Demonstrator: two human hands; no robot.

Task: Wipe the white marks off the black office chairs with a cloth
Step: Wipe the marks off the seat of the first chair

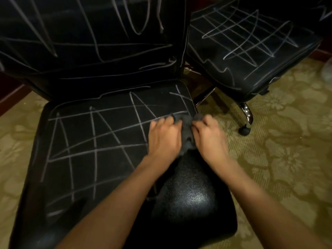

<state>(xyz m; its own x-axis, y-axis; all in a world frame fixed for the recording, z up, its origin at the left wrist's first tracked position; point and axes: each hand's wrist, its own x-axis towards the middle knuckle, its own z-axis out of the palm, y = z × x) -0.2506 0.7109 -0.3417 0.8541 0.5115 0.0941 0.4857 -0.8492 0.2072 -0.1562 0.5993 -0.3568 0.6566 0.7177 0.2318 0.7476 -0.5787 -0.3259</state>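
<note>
A black office chair fills the view; its seat point(86, 141) is crossed by white chalk lines, and its backrest point(89, 36) is scribbled too. The right front part of the seat point(188, 194) looks shiny and free of marks. A dark grey cloth point(186, 128) lies bunched near the seat's right edge. My left hand point(164, 137) and my right hand point(209, 137) grip the cloth from either side, fingers curled into it. A second black chair point(251, 51) with white marks stands at the upper right.
A patterned olive-green carpet point(287, 150) covers the floor around both chairs. The second chair's chrome leg and black caster point(245, 130) stand just right of my hands. A dark wooden skirting point(12, 97) runs along the left.
</note>
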